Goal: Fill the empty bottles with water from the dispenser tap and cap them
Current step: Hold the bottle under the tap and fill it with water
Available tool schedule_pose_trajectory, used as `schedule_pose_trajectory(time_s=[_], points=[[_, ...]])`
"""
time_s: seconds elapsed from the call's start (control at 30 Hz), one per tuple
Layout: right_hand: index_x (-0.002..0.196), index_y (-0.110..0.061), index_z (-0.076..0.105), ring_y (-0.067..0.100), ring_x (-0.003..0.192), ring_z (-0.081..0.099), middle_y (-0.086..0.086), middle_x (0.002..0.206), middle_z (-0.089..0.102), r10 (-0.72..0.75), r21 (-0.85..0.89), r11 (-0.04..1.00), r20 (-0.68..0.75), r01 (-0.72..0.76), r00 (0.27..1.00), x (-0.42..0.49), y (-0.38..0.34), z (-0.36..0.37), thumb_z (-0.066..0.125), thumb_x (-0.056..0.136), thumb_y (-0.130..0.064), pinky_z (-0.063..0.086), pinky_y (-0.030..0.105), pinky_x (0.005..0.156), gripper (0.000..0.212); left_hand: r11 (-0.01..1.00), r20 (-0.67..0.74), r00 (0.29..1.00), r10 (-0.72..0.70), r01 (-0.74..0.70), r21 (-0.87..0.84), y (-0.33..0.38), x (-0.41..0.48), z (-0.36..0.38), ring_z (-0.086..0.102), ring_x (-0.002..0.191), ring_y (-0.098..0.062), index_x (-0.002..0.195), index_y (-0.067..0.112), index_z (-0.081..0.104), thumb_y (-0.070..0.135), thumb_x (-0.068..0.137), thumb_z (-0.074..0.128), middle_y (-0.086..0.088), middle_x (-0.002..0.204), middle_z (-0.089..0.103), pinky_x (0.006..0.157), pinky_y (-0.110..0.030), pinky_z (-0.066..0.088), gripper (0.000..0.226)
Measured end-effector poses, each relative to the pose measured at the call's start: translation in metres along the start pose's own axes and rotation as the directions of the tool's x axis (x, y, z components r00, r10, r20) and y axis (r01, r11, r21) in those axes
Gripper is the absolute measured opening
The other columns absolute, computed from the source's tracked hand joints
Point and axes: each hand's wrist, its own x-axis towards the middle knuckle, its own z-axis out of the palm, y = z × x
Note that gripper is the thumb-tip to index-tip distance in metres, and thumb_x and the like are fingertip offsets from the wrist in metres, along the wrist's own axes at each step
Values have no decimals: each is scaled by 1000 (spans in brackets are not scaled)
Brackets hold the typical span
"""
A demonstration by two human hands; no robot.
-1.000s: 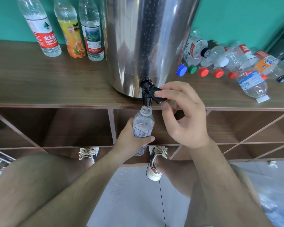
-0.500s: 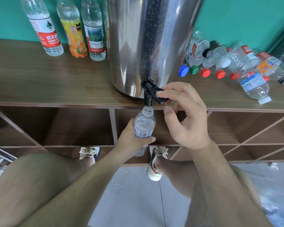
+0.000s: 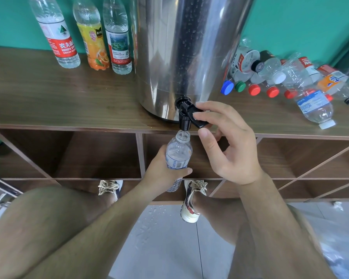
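Bottle (image 3: 178,156) was gripped at its label band by the left hand (image 3: 161,175), fingers curled round the back and thumb across the front. It stood upright, its open mouth just under the tap (image 3: 184,119), in front of the shelf (image 3: 69,101) edge. The right hand (image 3: 232,150) had two fingers curved over the black lever (image 3: 197,117), with the thumb just beneath it. A thin stream showed in the neck, but the fill level was hard to read.

The thin, clear plastic would likely dent under a squeeze and grow heavier as it filled. It might also be slick with splashes. Uncapped, it called for a firm mid-body hold rather than a tight one. The dispenser (image 3: 189,47) stood behind.
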Motion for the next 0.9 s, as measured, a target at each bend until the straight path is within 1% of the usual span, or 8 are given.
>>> schedule_pose_trajectory(time_s=[0.1,0.17,0.3,0.53,0.67,0.73,0.8,0.9], points=[[121,0,72,25,121,66,11,137,64,1,-8,1000,14,-1,1000,0,1,1,60,101,-9,58,44,80,24,1000,0,1000,3,-3,-2,0,0,0,58,121,-9,144,33,40,33,75,91,14,132,58,99,-26,47,86],[122,-1,72,24,123,65,10,138,64,2,-14,1000,23,-2,1000,1,0,0,59,102,-10,58,46,81,25,1000,-1,1000,3,-3,-3,0,1,0,58,120,-8,144,33,40,33,75,91,15,131,59,96,-24,46,86],[122,-2,71,24,126,64,11,138,65,-12,-26,1000,20,12,1000,1,0,0,58,102,-9,58,50,87,25,1000,1,1000,-3,3,4,0,0,0,57,118,-8,144,34,39,33,76,90,15,131,58,97,-25,47,85],[123,-4,72,22,126,64,10,138,65,-12,-40,999,19,13,1000,1,1,0,58,103,-8,58,47,90,25,1000,4,1000,1,-1,-11,0,-1,-1,58,114,-6,142,33,41,33,76,90,17,127,58,91,-20,45,83],[123,-3,71,23,128,64,11,137,65,-25,-54,998,13,25,1000,1,3,1,58,103,-5,54,49,100,25,1000,5,1000,6,-5,-20,-1,-1,-1,58,113,-6,141,32,41,32,76,90,16,126,59,83,-13,43,82],[123,-3,72,23,128,64,12,137,65,-23,-60,998,10,24,1000,1,4,2,58,103,-4,53,49,101,25,1000,7,1000,7,-7,-30,0,-1,-2,58,114,-6,142,32,41,30,76,90,16,126,59,84,-13,43,82],[122,-3,72,23,128,64,12,136,66,-23,-62,998,3,23,1000,1,5,2,58,102,-2,53,48,102,25,999,7,1000,5,-5,-38,0,-1,-2,58,115,-7,142,32,42,30,76,90,15,126,59,89,-17,45,82],[122,-2,72,22,127,64,12,136,66,-23,-61,998,-7,23,1000,1,5,3,57,102,-1,53,46,103,24,999,13,1000,5,-4,-50,1,-2,-3,59,112,-5,140,33,42,29,76,90,17,124,59,85,-14,44,80]])
